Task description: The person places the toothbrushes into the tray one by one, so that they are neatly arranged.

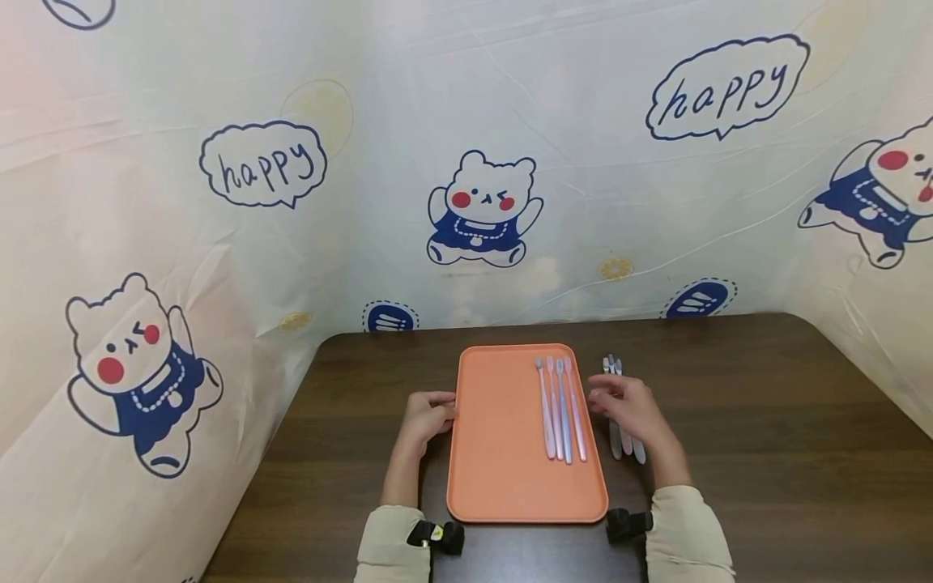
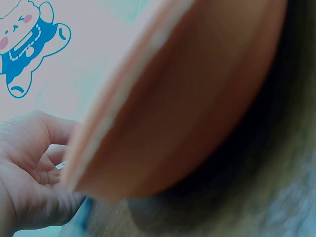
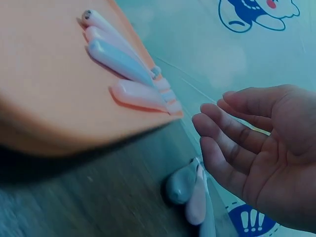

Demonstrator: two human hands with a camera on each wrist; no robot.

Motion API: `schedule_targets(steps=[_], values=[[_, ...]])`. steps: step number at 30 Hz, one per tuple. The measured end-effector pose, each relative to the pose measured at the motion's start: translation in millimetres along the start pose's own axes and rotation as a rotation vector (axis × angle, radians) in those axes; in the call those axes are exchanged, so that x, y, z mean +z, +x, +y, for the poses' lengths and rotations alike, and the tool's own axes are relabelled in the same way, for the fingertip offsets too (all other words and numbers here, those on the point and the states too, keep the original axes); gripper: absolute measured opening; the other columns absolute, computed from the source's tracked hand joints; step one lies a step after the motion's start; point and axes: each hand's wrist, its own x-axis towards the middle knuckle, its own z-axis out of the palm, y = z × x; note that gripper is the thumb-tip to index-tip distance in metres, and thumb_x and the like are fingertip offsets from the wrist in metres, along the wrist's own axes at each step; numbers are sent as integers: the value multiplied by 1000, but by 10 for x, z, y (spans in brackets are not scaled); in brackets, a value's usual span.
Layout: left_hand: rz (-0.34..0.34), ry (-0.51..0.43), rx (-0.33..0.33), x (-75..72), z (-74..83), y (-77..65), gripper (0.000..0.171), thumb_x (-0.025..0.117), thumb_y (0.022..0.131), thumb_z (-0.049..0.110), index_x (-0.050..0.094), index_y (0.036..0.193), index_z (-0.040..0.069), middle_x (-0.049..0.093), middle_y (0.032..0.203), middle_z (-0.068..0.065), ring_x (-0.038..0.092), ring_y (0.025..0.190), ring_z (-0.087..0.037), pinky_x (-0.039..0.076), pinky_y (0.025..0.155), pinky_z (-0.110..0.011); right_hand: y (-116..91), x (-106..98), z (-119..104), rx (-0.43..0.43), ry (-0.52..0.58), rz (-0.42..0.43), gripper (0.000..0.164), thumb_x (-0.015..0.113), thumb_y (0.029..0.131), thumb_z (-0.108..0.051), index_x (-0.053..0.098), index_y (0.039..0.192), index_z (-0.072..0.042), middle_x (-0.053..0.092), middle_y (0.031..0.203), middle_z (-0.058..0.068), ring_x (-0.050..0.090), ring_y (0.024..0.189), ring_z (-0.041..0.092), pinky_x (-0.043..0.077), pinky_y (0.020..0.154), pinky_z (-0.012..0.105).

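An orange tray (image 1: 503, 486) lies on the table in front of the person. The left hand (image 1: 428, 417) holds the tray's left rim, its bent fingers at the edge; the rim hides some fingertips in the left wrist view. Several pastel toothbrushes (image 1: 560, 413), pink and blue, lie side by side along the tray's right side, heads at the far end. Right of the tray, the right hand (image 1: 632, 411) hovers with loosely bent fingers and nothing between them. Three more toothbrushes (image 3: 196, 200), pink and greyish, lie on the table beneath it, partly hidden by the hand in the head view.
The dark wooden table (image 1: 765, 421) reaches out to both sides of the tray. A pale printed curtain (image 1: 379, 162) with bears hangs behind it and at the sides. Black wrist straps (image 1: 630, 525) sit on the sleeves near the tray's front corners.
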Motion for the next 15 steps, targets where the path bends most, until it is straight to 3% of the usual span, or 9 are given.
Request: schedule_targets(steps=[7,15], values=[[2,5,-10,3,-12,23,34,64,87,-6,69,121,-9,74,109,-22,71,89,-15,62,76,-31,-25,-127,32,31,-22,25,38,55,102,-9,58,135,10,71,109,27,74,91,28,62,79,36],[2,8,-15,4,-3,8,33,65,88,-5,69,121,-9,73,110,-23,70,89,-15,62,75,-31,-50,-208,105,71,-24,78,39,58,100,-8,58,134,12,70,107,29,70,84,19,59,71,24]])
